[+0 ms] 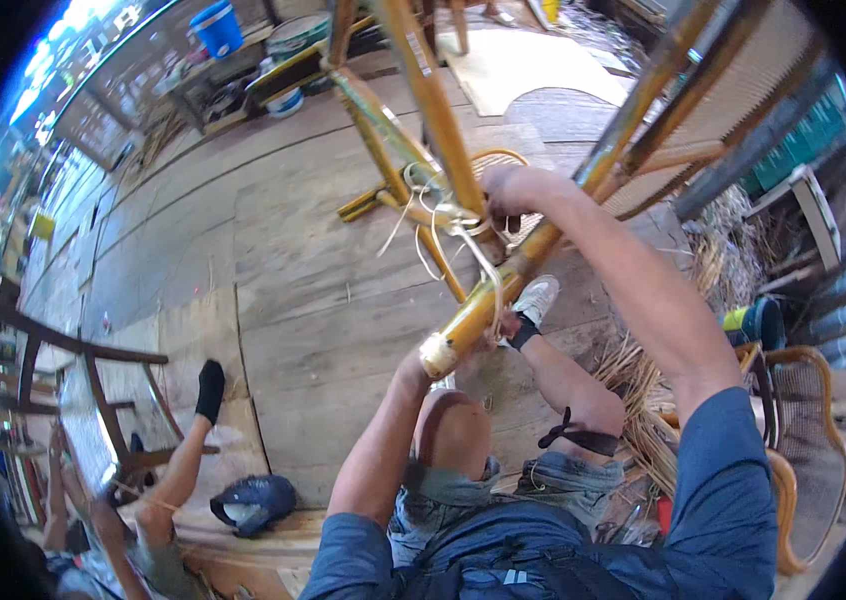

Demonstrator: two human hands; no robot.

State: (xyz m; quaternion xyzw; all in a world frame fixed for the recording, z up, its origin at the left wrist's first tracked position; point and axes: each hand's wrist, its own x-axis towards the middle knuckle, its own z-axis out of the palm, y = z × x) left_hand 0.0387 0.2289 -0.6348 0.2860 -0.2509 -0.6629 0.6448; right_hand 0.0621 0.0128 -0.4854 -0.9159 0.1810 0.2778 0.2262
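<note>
Item: glossy yellow-brown bamboo furniture frame [503,285], with pale cane binding strip [458,225].

Hidden or unclear: the left hand [421,362] sits largely behind the cut pole end, so its fingers cannot be made out and its grip cannot be told. The right hand's [505,190] fingertips are tucked behind the joint. The frame's upper poles run out of view at the top edge. The strip's loops tangle at the joint; which strand passes where is not readable.

Axis: the nearest pole runs diagonally, its pale cut end low and toward the person, just beside the left hand, rising away toward the upper right. A second pole crosses it at the joint, leaning up and left.

Position: the pole spans between both hands; the left hand is at its lower end, the right hand is clenched over the wrapped joint above, grasping pole and strip together.

Surroundings: grey wooden plank floor [273,270] beneath the hands; loose dry straw bundle [643,400] right of the left hand; white shoe [535,298] just below the pole.
</note>
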